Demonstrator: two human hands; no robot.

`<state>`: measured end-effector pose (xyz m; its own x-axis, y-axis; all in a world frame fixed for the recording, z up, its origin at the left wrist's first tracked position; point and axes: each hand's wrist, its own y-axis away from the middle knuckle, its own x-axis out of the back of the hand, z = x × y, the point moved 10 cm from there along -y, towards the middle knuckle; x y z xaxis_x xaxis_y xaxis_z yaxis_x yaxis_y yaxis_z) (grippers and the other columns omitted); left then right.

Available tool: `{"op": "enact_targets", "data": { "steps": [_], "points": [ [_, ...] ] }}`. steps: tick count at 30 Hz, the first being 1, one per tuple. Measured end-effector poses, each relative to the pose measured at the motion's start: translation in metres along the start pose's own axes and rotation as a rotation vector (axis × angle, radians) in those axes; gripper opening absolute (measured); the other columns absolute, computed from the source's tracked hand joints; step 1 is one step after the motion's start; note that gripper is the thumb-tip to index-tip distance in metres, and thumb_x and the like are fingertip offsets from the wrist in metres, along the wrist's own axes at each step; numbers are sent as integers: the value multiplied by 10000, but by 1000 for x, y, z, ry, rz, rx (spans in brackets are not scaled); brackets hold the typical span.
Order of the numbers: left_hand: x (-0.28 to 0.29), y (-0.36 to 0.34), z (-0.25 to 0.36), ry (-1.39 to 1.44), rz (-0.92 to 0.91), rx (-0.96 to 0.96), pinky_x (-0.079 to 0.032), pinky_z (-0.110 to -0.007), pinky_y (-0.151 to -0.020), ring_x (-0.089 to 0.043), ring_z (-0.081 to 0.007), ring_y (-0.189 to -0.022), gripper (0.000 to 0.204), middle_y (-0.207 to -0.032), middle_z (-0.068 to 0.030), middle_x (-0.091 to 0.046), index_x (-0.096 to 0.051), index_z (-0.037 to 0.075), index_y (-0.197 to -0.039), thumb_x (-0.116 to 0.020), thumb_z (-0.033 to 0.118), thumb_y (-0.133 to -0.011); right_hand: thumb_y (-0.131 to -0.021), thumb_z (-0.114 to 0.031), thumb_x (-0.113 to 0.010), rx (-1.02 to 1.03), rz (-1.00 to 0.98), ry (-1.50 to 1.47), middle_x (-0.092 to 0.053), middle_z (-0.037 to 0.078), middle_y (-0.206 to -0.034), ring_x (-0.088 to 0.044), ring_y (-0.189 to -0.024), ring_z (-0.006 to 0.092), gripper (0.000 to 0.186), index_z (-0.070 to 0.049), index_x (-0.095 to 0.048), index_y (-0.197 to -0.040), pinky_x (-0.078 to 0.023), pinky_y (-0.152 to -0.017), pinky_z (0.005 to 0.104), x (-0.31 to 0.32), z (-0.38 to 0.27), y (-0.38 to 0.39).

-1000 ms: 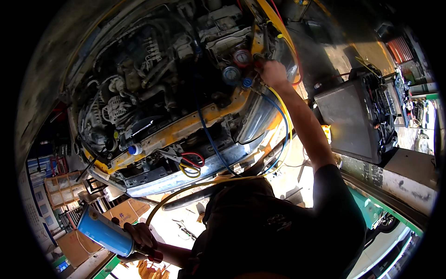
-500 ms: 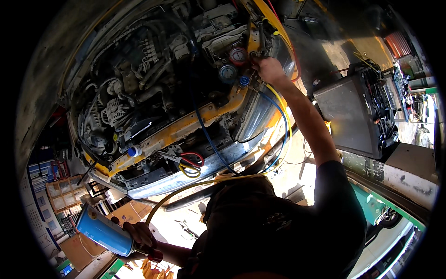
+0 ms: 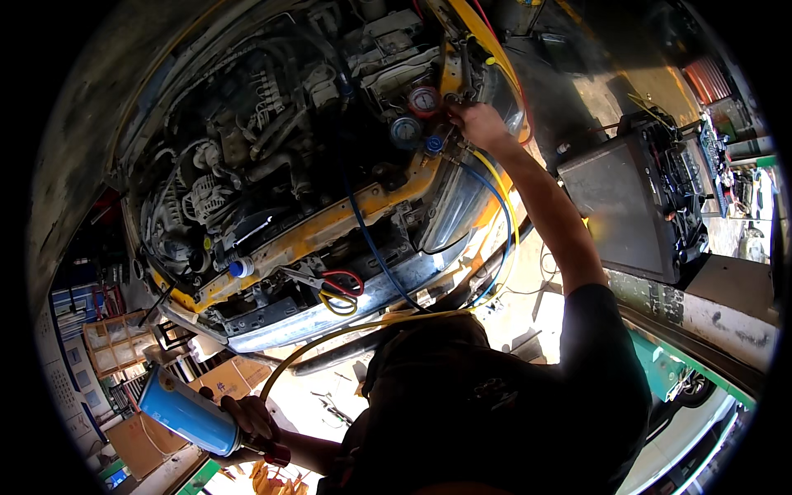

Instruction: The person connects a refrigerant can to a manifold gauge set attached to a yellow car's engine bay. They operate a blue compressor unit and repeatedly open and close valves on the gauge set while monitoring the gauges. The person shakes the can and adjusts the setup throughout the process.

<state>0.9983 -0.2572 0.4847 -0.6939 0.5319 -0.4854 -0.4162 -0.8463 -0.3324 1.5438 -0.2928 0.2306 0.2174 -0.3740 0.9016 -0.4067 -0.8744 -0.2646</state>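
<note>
My left hand (image 3: 250,419), at the lower left, is wrapped round a light-blue can (image 3: 190,412). The can lies tilted, its base up to the left and a red-handled tap (image 3: 276,454) at its lower right end. A yellow hose (image 3: 330,330) runs from near that hand across to the manifold gauge set. That set rests at the corner of an open engine bay, with a red gauge (image 3: 423,101), a blue gauge (image 3: 405,132) and a blue knob (image 3: 433,145). My right hand (image 3: 480,125) grips the set's end beside the red gauge; its fingertips hide the exact part.
Blue hose (image 3: 371,235) drops over the yellow front crossmember (image 3: 322,231). Pliers with red and yellow handles (image 3: 330,289) and a blue-white cap (image 3: 241,267) sit along it. A grey metal cart (image 3: 619,206) stands right; cardboard boxes (image 3: 144,441) lie lower left.
The view has shifted very slightly. Both hands keep their places on the can and the gauge set.
</note>
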Motion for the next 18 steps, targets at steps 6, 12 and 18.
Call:
{"op": "enact_targets", "data": {
  "steps": [6,12,18],
  "points": [
    [-3,-2,-2,23,-22,24,-272,-204,-288,-318,-104,-274,645,-597,-78,-415,-368,-21,-1235,-480,478,-843,-865,-233,-518,26,19,-1,-630,162,-772,-615,-732,352,289,-199,-550,-1150,-492,-649,451,-4,6,1],
    [10,11,9,122,34,-15,-369,-241,-285,-417,-142,-289,823,-592,-93,-454,-226,-112,-1274,-559,489,-821,-796,-249,-612,-201,-90,2,-641,137,-768,-619,-743,339,454,-189,-500,-1232,-498,-641,433,46,-24,27],
    [18,2,19,385,-85,26,-370,-244,-240,-415,-146,-265,855,-583,-96,-430,-211,-122,-1268,-680,384,-763,-723,-182,-672,143,-354,-234,-636,87,-900,-621,-824,262,417,-127,-578,-1126,-501,-667,362,3,-108,160]
  ]
}}
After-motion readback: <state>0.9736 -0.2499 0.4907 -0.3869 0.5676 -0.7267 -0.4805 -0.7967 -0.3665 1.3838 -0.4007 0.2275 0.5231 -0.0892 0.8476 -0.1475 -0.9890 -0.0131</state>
